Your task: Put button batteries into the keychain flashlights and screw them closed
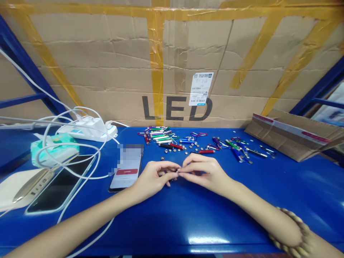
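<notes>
My left hand (pixel 153 179) is closed around a small dark object (pixel 176 171), mostly hidden by the fingers. The fingertips of my right hand (pixel 208 170) pinch together against it at the left fingertips, with something tiny and shiny between them. Just beyond both hands lie several coin-like silver button cells (pixel 174 150). Behind these is a pile of small coloured metal tubes (pixel 161 135) that look like keychain flashlights, some with carabiner clips. More such tubes (pixel 236 154) and cells lie farther right. A beaded bracelet (pixel 295 233) is on my right wrist.
A lit phone (pixel 126 175) lies left of my left hand. Farther left are a second phone (pixel 60 186), a tissue pack (pixel 53 147), a power strip (pixel 86 129) and looping white cables (pixel 99 157). An open paper bag (pixel 285 136) sits back right, before a large carton (pixel 120 71).
</notes>
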`<state>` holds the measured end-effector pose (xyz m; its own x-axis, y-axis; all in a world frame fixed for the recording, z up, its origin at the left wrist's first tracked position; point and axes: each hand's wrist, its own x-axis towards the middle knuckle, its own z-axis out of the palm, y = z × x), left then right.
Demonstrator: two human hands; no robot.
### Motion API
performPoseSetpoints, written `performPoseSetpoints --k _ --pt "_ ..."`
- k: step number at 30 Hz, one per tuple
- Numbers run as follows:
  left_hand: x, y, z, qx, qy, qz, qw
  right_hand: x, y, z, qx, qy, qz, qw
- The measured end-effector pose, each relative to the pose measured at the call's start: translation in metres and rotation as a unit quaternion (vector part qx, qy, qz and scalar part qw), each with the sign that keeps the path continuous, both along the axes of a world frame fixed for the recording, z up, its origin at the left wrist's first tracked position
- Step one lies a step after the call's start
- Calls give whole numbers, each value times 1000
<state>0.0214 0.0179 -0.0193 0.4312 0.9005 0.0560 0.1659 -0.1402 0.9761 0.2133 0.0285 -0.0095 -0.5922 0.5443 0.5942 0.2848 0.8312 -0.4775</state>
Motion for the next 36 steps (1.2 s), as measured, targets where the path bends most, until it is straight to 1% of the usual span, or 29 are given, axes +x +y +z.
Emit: performPoseSetpoints --k 2,3,5,7,10,12,15,17,20,23,27,30,34,36 --pt "-1 2 2 -1 -10 -2 1000 1 1 3 -47 12 -12 999" --pt "-2 4 4 3 -22 4 1000 2 3 4 -68 20 -30 997" --pt "-5 10 9 26 -53 37 998 5 8 3 -89 24 -81 992" --pt "-11 17 14 67 -84 91 990 7 13 0 -80 -7 -116 990" --pt "-20 25 18 129 -118 157 972 3 18 -8 -70 -100 -106 987" --pt "-23 27 19 150 -130 171 965 -6 18 -11 -67 -149 -96 982" --pt "-24 25 20 157 -136 158 965 -25 19 -12 -51 -198 -98 974" --pt "-22 21 20 154 -132 145 968 -36 23 -11 -65 -201 -114 971" --pt "-20 14 21 150 -114 121 975 -50 34 -12 -102 -172 -143 969" --pt "-19 9 22 146 -89 95 981 -58 42 -14 -112 -147 -165 969" --pt "-19 7 21 162 -34 86 982 -61 42 -14 -131 -116 -182 968" --pt "-19 7 20 165 -24 81 983 -57 38 -12 -162 -98 -168 967" --pt "-19 7 18 139 -17 53 989 -52 36 -10 -192 -81 -132 969" --pt "-19 7 18 133 -21 51 990 -51 37 -12 -201 -75 -114 970"
